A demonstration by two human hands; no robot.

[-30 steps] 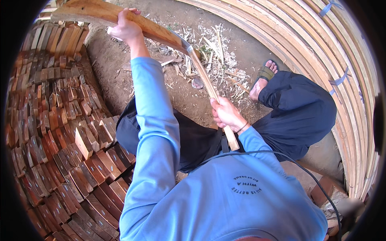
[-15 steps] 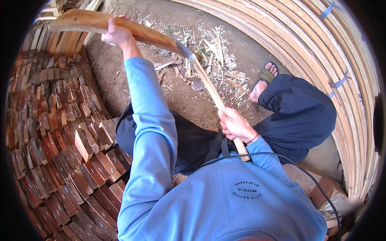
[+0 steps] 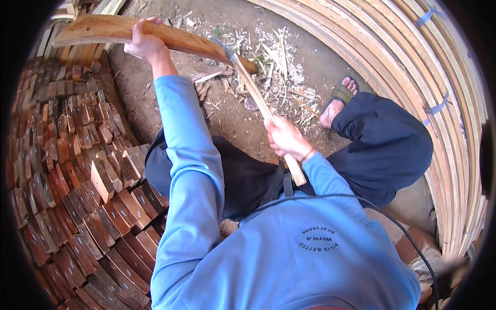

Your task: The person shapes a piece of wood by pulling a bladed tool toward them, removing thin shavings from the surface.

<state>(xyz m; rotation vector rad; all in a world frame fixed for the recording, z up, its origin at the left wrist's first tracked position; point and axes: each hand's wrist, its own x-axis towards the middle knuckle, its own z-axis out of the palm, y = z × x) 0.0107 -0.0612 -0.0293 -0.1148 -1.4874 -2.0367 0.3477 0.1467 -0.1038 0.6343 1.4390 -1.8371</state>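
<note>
Beside stacked reddish wood blocks (image 3: 77,170), the left hand (image 3: 142,44) grips a long wooden plank (image 3: 129,32) raised over the dirt floor (wood shavings (image 3: 274,67) scattered below), while the right hand (image 3: 287,138) clenches a long-handled blade (image 3: 258,98) whose metal edge meets the plank's end.

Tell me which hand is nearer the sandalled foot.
Right. The right hand grips the long wooden tool handle just left of the sandalled foot. The left hand holds the curved wood piece far off at the upper left.

Stacked wood blocks (image 3: 77,170) crowding left.
</note>
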